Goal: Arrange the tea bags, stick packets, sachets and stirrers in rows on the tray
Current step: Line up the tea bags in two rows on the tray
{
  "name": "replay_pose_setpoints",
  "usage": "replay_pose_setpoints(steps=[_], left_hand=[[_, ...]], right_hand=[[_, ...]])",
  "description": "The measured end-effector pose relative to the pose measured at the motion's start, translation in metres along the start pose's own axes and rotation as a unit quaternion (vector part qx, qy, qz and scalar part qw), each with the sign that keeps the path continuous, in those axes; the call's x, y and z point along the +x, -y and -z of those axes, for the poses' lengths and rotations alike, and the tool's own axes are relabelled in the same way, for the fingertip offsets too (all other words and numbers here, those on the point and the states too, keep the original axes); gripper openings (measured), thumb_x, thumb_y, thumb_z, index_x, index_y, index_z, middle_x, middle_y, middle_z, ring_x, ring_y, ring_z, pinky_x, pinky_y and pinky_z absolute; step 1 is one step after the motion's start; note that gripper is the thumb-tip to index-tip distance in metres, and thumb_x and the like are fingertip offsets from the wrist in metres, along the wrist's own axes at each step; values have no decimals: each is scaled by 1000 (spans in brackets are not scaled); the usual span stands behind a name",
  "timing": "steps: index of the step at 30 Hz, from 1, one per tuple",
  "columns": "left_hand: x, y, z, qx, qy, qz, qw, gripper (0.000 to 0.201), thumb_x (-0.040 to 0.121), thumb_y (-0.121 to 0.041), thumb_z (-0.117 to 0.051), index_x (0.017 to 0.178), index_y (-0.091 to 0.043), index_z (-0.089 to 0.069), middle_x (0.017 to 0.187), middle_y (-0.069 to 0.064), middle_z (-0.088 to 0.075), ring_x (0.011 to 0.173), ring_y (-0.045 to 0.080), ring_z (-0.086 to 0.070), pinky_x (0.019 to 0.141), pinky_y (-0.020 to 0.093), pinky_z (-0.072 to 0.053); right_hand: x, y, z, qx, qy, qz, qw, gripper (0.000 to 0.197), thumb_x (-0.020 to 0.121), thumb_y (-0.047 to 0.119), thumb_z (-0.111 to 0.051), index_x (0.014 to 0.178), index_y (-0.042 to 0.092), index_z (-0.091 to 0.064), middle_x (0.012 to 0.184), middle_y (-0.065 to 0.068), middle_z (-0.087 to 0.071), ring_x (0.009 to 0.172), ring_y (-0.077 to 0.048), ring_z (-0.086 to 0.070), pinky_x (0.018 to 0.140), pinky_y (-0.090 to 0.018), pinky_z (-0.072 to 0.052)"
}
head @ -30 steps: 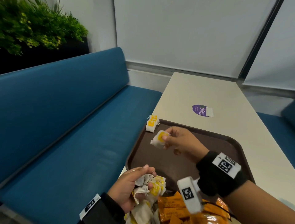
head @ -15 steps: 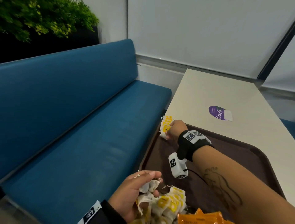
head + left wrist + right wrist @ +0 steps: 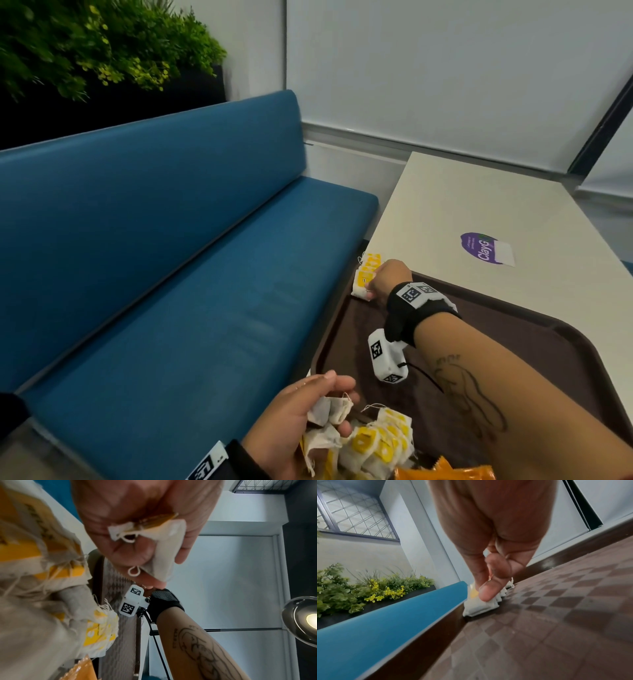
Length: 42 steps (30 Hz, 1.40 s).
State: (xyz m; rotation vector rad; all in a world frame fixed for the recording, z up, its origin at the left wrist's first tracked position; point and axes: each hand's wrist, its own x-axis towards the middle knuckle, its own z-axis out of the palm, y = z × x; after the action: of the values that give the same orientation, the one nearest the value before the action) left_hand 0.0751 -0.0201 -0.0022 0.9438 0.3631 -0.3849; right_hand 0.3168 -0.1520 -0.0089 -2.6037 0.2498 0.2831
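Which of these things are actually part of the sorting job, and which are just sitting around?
Part of the job:
brown tray
row of tea bags under the right hand
tea bags held by the left hand
loose tea bag pile
orange packets

Just lying about:
purple sticker
blue bench
plants

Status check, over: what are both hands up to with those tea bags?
Right hand pinching a tea bag onto the row at the tray's far corner. Left hand holding spare bags. Nothing in the way.
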Motion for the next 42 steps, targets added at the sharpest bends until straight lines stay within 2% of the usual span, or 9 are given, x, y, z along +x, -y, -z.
replay_pose_setpoints(steps=[3, 5, 10, 16, 20, 26, 32, 36, 42], left_hand=[[-1, 2, -3, -12, -3, -2, 1000, 44, 74, -29, -56, 96, 7, -66, 79, 21, -68, 42, 23, -54, 39, 22, -45], [-4, 2, -8, -15, -8, 1, 1000, 42, 83, -32, -51, 100, 4, -65, 78, 19, -68, 42, 22, -54, 35, 19, -41], [-7, 6, -19, -44, 2, 17, 999, 45, 93, -39, -41, 111, -2, -59, 81, 17, -69, 44, 21, -56, 30, 16, -36], [-11, 21, -40, -80, 13, 32, 996, 56, 94, -48, -35, 115, -2, -58, 81, 22, -65, 42, 22, -56, 36, 22, -43], [-14, 34, -56, -82, 28, 48, 995, 64, 94, -54, -29, 116, -1, -59, 76, 21, -64, 46, 24, -60, 40, 21, -45], [-10, 50, -69, -58, 38, 76, 995, 77, 84, -67, -36, 121, -4, -61, 132, 27, -52, 121, 40, -47, 92, 42, -36], [-15, 51, -74, -16, 93, 27, 995, 72, 70, -72, -44, 99, -13, -74, 81, 11, -61, 63, 19, -56, 61, 27, -36], [-15, 55, -73, -19, 73, -19, 997, 44, 64, -30, -82, 97, -6, -65, 77, 11, -58, 55, 19, -53, 61, 29, -38], [-17, 51, -71, -16, 32, -85, 996, 26, 69, -24, -67, 86, -6, -63, 67, 9, -57, 49, 15, -51, 48, 25, -42]], right_hand=[[-10, -10, 8, 138, 0, 22, 990, 33, 79, 5, -71, 111, -1, -62, 110, -16, -65, 88, -23, -60, 79, -31, -53], [-31, -15, 19, 200, -5, 46, 979, 36, 77, 2, -73, 110, 1, -60, 100, -16, -63, 79, -22, -58, 69, -32, -51], [-111, -31, 51, 235, 199, 171, 936, 23, 80, -4, -66, 93, 14, -62, 74, -1, -59, 59, -11, -51, 42, -19, -29], [-197, -68, 80, 232, 326, 271, 876, 27, 76, -9, -70, 89, 14, -64, 76, 5, -66, 63, -3, -60, 55, -15, -46], [-226, -89, 82, 152, 237, 300, 912, 31, 71, 10, -81, 92, 26, -64, 94, 1, -68, 84, -15, -65, 78, -31, -56], [-252, -101, 69, 45, 51, 404, 912, 25, 74, 33, -76, 96, 33, -65, 94, 17, -54, 84, 2, -51, 70, -15, -45], [-247, -111, 67, 244, 40, 257, 934, 11, 84, 19, -69, 77, 26, -65, 80, 5, -65, 67, -3, -60, 61, -20, -51], [-243, -110, 70, 369, 83, 170, 910, 6, 86, 12, -66, 83, 7, -69, 67, 2, -65, 53, 1, -57, 48, -11, -42], [-239, -108, 65, 466, 152, 127, 862, 3, 88, 4, -61, 90, 3, -61, 66, -6, -66, 51, -8, -56, 38, -18, -35]])
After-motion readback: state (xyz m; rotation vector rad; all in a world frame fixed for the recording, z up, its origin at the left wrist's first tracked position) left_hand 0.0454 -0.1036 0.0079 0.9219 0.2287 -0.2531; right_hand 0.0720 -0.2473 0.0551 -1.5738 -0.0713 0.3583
